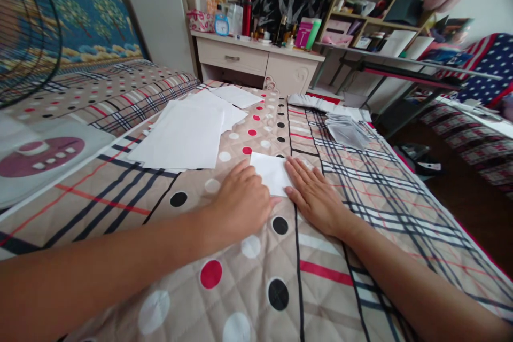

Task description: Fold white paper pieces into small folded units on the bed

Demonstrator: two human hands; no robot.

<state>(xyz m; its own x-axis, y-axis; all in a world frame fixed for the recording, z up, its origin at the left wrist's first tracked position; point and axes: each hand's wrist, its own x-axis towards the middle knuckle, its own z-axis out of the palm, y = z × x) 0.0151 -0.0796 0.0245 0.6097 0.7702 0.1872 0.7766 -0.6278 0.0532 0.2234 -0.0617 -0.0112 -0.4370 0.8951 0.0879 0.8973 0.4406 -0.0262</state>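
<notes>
A small folded white paper (273, 171) lies on the quilted bedspread (312, 278) in front of me. My left hand (240, 203) rests flat on its left edge, fingers together and stretched out, holding nothing. My right hand (315, 195) lies flat on the paper's right edge, fingers extended, pressing down on it. Both forearms reach in from the bottom of the view.
A pile of loose white sheets (184, 131) lies to the left beyond my hands. A stack of folded papers (347, 128) sits at the right near the bed's edge. A dresser (256, 61) with bottles, a shelf (368, 10) and a fan (24, 26) surround the bed.
</notes>
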